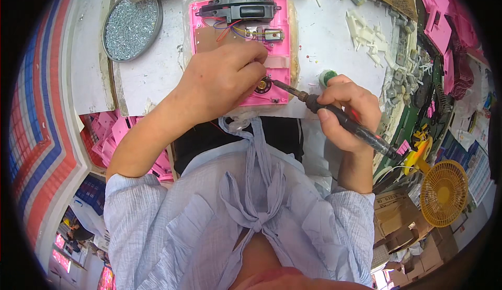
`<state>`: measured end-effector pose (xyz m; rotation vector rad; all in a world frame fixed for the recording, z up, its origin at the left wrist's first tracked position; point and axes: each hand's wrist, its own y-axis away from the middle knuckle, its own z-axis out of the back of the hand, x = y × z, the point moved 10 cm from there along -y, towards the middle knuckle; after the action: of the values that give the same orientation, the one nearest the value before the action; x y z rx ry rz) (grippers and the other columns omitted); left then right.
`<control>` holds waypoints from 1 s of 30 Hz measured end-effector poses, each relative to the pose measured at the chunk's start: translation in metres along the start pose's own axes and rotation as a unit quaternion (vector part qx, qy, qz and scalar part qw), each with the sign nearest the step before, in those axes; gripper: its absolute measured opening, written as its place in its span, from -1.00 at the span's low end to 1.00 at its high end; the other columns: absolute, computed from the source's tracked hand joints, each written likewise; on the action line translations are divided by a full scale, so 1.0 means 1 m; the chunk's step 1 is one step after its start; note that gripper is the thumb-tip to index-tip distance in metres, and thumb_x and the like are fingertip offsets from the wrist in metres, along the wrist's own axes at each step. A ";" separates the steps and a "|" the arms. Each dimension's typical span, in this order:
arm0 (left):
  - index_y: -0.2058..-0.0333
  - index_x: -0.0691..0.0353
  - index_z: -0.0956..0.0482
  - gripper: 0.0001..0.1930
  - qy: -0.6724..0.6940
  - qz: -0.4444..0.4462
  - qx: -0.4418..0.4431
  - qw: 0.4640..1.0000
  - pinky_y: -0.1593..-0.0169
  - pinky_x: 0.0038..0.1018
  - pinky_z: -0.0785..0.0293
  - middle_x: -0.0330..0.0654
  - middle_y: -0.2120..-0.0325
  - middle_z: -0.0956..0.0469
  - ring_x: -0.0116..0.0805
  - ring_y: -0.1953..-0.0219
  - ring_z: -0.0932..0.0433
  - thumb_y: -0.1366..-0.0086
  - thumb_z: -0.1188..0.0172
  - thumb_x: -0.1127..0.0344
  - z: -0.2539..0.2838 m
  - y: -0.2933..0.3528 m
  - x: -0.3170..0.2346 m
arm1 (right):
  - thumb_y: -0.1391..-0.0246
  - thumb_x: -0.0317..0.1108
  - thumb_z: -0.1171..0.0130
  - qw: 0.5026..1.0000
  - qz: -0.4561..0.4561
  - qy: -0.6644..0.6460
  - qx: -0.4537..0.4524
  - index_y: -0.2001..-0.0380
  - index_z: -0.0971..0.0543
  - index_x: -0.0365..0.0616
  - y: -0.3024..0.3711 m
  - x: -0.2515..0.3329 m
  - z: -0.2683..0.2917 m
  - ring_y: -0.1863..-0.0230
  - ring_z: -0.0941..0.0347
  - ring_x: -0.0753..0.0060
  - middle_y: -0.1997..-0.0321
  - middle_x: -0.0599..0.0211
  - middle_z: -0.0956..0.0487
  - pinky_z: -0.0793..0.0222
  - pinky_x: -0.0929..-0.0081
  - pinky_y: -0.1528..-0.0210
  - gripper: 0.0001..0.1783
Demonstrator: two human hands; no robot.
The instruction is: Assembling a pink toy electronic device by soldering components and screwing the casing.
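Observation:
A pink plastic casing lies on the white worktop, its inner side up. My left hand rests over its left part with the fingers pinched close to a small round speaker; what they hold, if anything, is hidden. My right hand is closed around the dark handle of a soldering iron, whose tip reaches the speaker's edge. Across the casing's far end sits a long black part. Red, blue and yellow wires run below it to a small boxy component.
A round tray of small screws stands at the far left. Close to my right hand is a small green-topped container. White plastic pieces are scattered at the far right. A yellow fan is at the lower right, and pink parts fill a crate at left.

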<state>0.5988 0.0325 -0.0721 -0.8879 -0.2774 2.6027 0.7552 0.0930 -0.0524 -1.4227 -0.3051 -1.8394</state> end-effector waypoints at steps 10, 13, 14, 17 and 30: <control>0.26 0.20 -0.64 -0.76 -0.007 -0.012 -0.003 1.000 0.25 -0.32 -0.61 -0.16 0.18 -0.60 -0.14 0.20 -0.65 -0.03 -0.38 0.46 0.000 0.003 -0.001 | 0.21 -0.50 -0.34 1.000 0.004 -0.005 -0.009 0.36 -0.62 -0.19 0.003 0.002 0.008 0.60 -0.29 0.42 0.68 0.40 -0.38 -0.18 0.47 0.51 -0.77; 0.25 0.21 -0.64 -0.76 -0.028 -0.012 0.001 1.000 0.24 -0.31 -0.61 -0.16 0.18 -0.60 -0.15 0.19 -0.65 -0.05 -0.37 0.45 0.000 0.003 -0.003 | 0.21 -0.50 -0.34 1.000 0.012 -0.005 -0.014 0.36 -0.62 -0.21 0.005 0.003 0.012 0.60 -0.28 0.42 0.68 0.40 -0.38 -0.18 0.48 0.51 -0.76; 0.25 0.21 -0.63 -0.77 -0.031 -0.012 0.004 0.999 0.24 -0.32 -0.61 -0.16 0.18 -0.59 -0.15 0.20 -0.65 -0.05 -0.36 0.45 -0.001 0.003 -0.003 | 0.21 -0.51 -0.34 1.000 0.011 -0.005 -0.015 0.36 -0.62 -0.22 0.005 0.004 0.012 0.60 -0.28 0.42 0.68 0.40 -0.38 -0.18 0.48 0.51 -0.76; 0.25 0.21 -0.62 -0.77 -0.034 -0.009 0.010 0.999 0.25 -0.33 -0.61 -0.16 0.18 -0.59 -0.15 0.21 -0.65 -0.06 -0.36 0.46 0.000 0.003 -0.002 | 0.22 -0.52 -0.33 1.000 0.018 -0.007 -0.014 0.35 -0.62 -0.21 0.004 0.005 0.012 0.60 -0.28 0.41 0.68 0.40 -0.38 -0.19 0.47 0.51 -0.76; 0.24 0.22 -0.60 -0.76 -0.028 -0.012 -0.006 1.000 0.26 -0.33 -0.61 -0.15 0.18 -0.58 -0.14 0.22 -0.65 -0.06 -0.36 0.46 0.001 0.005 -0.002 | 0.24 -0.53 -0.33 1.000 0.003 -0.002 0.013 0.36 -0.63 -0.16 -0.001 0.000 -0.001 0.59 -0.33 0.39 0.69 0.46 -0.37 -0.26 0.46 0.48 -0.75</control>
<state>0.5986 0.0270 -0.0720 -0.8104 -0.3177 2.6094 0.7536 0.0930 -0.0530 -1.4089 -0.3264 -1.8212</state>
